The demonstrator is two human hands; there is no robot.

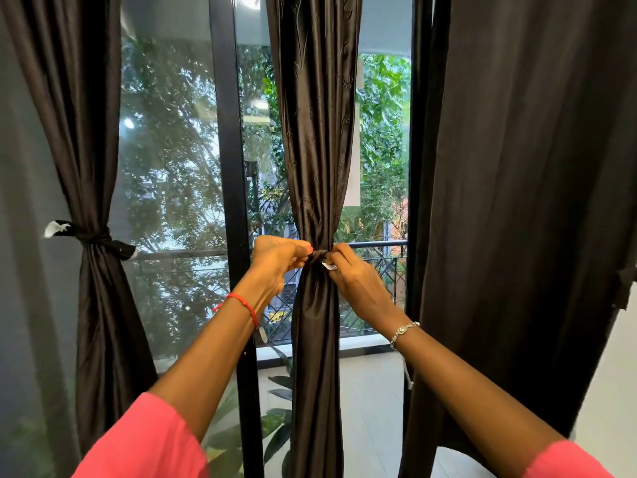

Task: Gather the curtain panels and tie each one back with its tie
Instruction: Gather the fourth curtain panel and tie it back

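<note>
Three dark brown satin curtain panels before a black-framed glass door; left panel [93, 160] gathered and bound at mid-height by its tie [90, 234], the ends sticking out to either side; middle panel [315, 132] gathered into a narrow upright column, long axis vertical, standing between the two hands; right panel [517, 201] hanging loose and wide, not yet gathered, no tie seen on it. Middle tie [319, 255] wraps the column at its waist, crosswise to the panel's axis, knot on the near face; left hand [275, 262] just left of the knot, thumb and fingers curled, pinching one end; right hand [351, 274] just right of it, fingers curled, pinching the other end, where a white tab [329, 266] shows; both hands touch the tie, neither nearer than the other. Judgement: knot about to be drawn snug; the pull called for runs outward, left and right, away from the column. Room: on the left, a strip of glass separates the column from the door frame [231, 167]; on the right, the loose panel's edge hangs near the right forearm and could be brushed. Outstanding, by this view: the right panel.
</note>
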